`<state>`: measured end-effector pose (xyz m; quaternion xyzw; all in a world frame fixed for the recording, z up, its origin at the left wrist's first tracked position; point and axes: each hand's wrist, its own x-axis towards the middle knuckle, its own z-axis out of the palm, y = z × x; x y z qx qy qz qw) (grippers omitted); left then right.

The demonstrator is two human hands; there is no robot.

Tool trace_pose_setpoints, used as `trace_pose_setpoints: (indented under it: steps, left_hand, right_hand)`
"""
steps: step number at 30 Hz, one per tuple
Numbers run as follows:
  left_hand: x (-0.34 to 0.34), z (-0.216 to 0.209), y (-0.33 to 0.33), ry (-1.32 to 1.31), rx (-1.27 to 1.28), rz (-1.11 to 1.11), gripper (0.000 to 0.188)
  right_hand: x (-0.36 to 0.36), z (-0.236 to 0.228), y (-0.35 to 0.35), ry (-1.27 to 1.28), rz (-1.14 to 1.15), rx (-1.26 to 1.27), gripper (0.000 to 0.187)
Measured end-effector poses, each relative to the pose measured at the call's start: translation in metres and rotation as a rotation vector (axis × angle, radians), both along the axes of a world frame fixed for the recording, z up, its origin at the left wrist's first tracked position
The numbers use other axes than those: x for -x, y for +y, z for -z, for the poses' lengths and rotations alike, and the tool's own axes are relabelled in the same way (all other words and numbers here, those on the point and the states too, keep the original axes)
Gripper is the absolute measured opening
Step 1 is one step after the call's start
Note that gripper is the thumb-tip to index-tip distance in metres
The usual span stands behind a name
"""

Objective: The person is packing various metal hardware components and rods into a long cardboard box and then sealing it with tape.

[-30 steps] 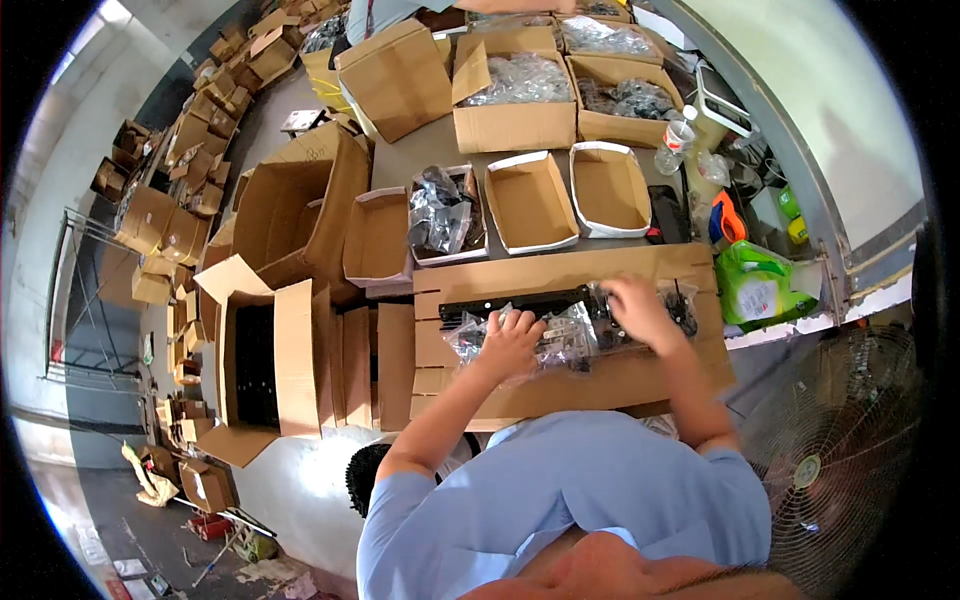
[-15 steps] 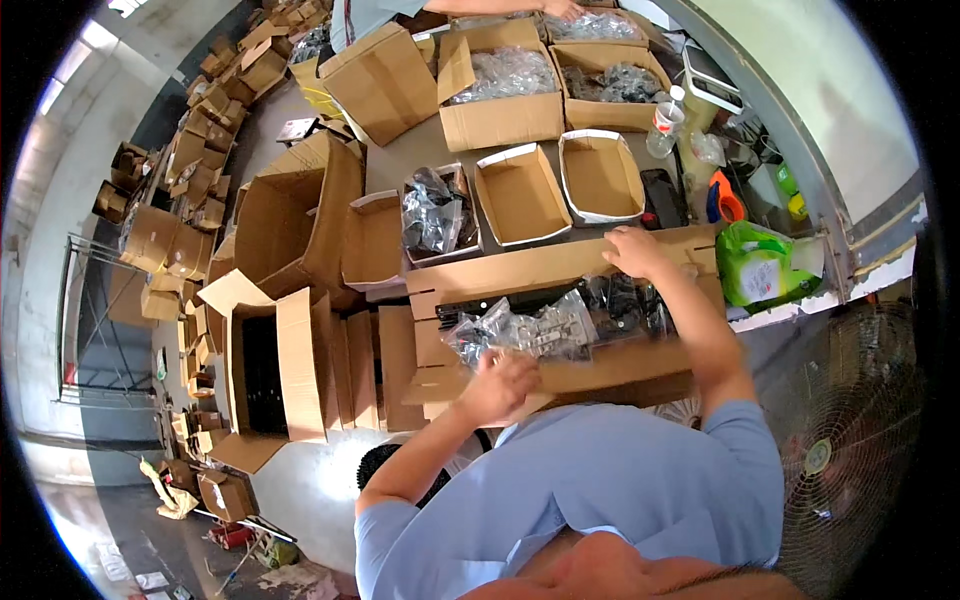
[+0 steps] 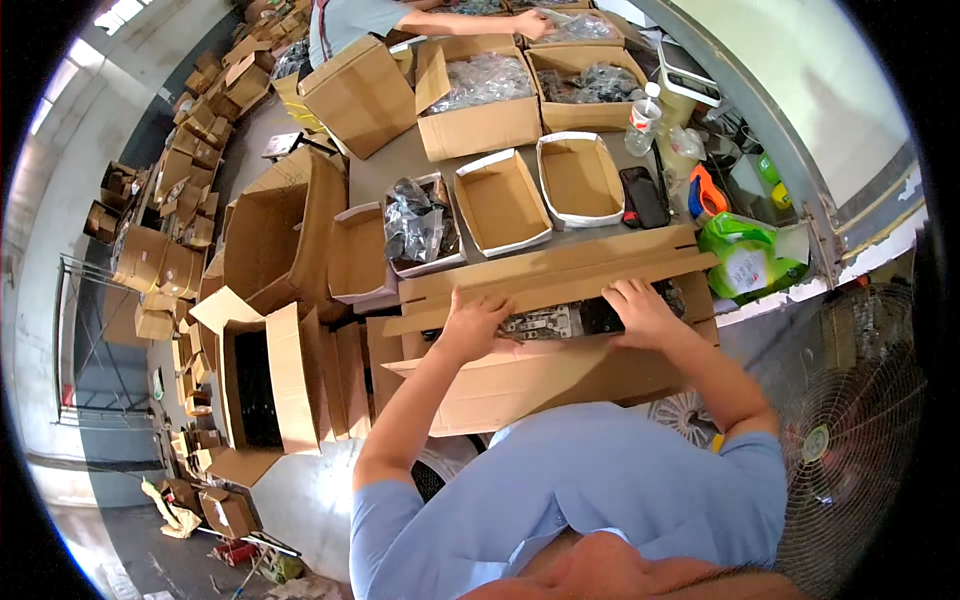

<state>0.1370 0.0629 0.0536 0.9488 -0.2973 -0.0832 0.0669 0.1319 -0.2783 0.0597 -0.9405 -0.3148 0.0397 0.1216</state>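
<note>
In front of me lies a long cardboard box holding bagged metal parts and black pieces. Its slotted far flap leans inward over part of the contents. My left hand is closed on that flap toward its left end, fingers over the cardboard. Toward the other end my right hand has bent fingers over the flap's edge. The near flap slants toward my body below both hands. Under the flap and hands, much of the contents is hidden.
Beyond the box stand white-edged trays, one with bagged dark parts. A phone, a bottle and a green bag sit at right. Open cartons stand left. Across the table, another person's arm reaches over boxes.
The far flap has come inward over the parts. My left hand moved up from the near side onto it; my right hand came nearer with the flap. The other person's arm shows more.
</note>
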Motion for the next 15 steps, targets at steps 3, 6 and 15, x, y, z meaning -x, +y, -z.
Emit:
trace_pose_setpoints:
  steps: [3,6,15]
  left_hand:
    - [-0.011,0.011,0.001,-0.040,0.188,0.029,0.068]
    - [-0.028,0.018,-0.006,0.421,0.313,-0.185,0.053]
    - [0.054,0.018,-0.031,-0.064,-0.002,-0.066,0.078]
  right_hand:
    - [-0.020,-0.006,-0.001,0.176,0.001,-0.032,0.075]
    - [-0.035,0.002,-0.003,0.163,-0.010,-0.045,0.072]
    - [0.006,0.041,-0.010,-0.168,0.021,-0.076,0.066]
